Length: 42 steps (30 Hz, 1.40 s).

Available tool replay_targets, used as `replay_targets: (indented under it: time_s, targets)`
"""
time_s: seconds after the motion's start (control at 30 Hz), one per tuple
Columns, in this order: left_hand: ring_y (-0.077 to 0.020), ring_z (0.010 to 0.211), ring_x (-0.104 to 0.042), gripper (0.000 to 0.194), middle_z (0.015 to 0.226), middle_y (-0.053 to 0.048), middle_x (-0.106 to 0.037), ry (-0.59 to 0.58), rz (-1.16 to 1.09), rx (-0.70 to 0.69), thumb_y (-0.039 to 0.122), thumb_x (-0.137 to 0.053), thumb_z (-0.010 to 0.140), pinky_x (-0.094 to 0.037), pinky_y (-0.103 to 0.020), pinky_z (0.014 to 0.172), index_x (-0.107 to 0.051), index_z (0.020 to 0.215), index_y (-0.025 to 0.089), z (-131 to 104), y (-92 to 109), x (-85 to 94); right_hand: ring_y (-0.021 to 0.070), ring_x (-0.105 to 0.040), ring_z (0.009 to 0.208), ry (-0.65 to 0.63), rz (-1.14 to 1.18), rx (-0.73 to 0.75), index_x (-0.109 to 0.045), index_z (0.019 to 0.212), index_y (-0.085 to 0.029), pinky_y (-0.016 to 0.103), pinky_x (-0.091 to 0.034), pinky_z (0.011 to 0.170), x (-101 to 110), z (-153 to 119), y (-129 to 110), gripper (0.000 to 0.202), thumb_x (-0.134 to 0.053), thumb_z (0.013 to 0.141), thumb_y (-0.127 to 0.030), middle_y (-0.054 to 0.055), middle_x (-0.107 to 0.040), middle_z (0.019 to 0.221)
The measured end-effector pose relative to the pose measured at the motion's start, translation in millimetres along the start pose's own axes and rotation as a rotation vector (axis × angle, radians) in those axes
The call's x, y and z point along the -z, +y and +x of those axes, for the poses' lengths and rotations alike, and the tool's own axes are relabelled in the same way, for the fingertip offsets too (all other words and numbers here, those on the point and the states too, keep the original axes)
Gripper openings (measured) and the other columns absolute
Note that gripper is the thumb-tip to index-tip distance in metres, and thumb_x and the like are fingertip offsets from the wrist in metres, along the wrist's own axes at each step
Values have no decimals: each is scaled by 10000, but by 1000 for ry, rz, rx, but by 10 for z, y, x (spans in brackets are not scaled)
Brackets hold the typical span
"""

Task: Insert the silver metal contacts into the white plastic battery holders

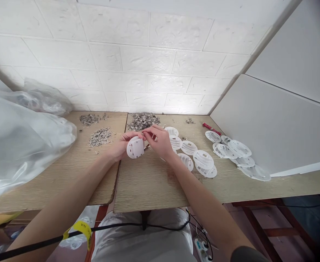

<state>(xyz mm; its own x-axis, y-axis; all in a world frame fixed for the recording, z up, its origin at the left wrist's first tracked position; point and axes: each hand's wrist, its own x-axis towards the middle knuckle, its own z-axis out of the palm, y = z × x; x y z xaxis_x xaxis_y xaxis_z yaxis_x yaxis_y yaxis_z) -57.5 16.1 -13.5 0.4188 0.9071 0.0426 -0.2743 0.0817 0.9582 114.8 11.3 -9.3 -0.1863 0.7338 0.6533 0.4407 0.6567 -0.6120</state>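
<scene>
Both forearms extend over the near edge of the worktop (146,189) and converge beside the seam between its two boards. The left hand (121,147), palm turned inward, grips a white slotted plastic disc (134,148) from behind, face tilted toward the near edge. The right hand (160,141) arches over from the right, thumb and forefinger pinched together at the disc's upper right; whether a small part lies between them cannot be told. A slender brownish metallic item (147,147) shows beneath the right hand, too small to identify.

A large translucent plastic bag (26,138) covers the worktop's left end, with a smaller clear bag (41,96) behind it, toward the back left corner; their contents are indistinct.

The held disc is raised between the hands, clear of the surface. Beyond them, at the back edge, lies a heap of small metal parts (143,121); two smaller heaps (100,137) lie left of the seam. Loose discs (203,159) overlap right of the right hand, and another overlapping group (239,148) lies toward the worktop's right end, beside a red tool (211,128).
</scene>
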Motion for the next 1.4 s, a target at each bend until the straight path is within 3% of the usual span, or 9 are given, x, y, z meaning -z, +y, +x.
replay_targets:
  time_s: [0.27,0.43,0.53,0.63,0.8,0.9,1.07,1.4]
  targets:
    - [-126,683,-583,91,797,-39,-684,-88,115,-40,230,-775,656,-430,-219,571,-742,726,181,-8,-21,28,115,-548,662,-8,-40,13,-682,849,-180,243,-410,558,9,-1,2,160,-536,910,-205,25,-628,780]
    - [-113,608,-564,141,742,-29,-672,-94,80,11,247,-794,631,-422,-218,530,-723,728,173,-37,27,-38,123,-553,681,-28,-49,-18,-691,856,-188,250,-421,580,18,3,-24,180,-526,914,-228,29,-631,793]
    - [-118,581,-574,229,711,-18,-666,-15,20,36,278,-810,610,-445,-228,532,-709,791,179,-26,36,-69,132,-567,705,-24,-8,-55,-693,849,-194,257,-447,607,26,12,-46,189,-525,910,-255,32,-648,801]
    - [-101,562,-557,262,688,-9,-652,150,32,19,318,-805,623,-439,-219,529,-700,807,165,12,1,-52,144,-601,782,-32,99,-129,-689,879,-196,265,-474,654,31,21,-53,218,-510,920,-314,38,-681,863]
    - [-100,586,-551,288,692,-14,-662,359,139,-28,320,-814,589,-433,-228,571,-712,787,137,64,-71,21,122,-611,712,-188,312,-301,-655,1041,-199,246,-490,628,27,22,-33,308,-563,880,-444,18,-677,828]
    - [-120,622,-578,304,726,-32,-686,388,179,-43,329,-814,589,-440,-240,596,-726,804,133,72,-89,50,103,-593,625,-185,400,-402,-633,1060,-194,228,-484,563,15,17,-11,322,-588,856,-439,2,-649,766]
    - [-123,674,-596,320,787,-54,-711,375,63,-40,344,-825,591,-470,-237,636,-746,817,132,71,-87,51,100,-579,546,-132,459,-534,-623,1003,-181,214,-486,496,3,18,40,242,-592,840,-357,-18,-622,651]
    - [-141,722,-615,320,833,-73,-712,382,-14,26,354,-806,595,-516,-256,659,-744,806,121,59,-25,-2,118,-610,541,-110,529,-599,-631,933,-167,246,-545,511,-23,21,81,185,-603,823,-314,0,-643,637]
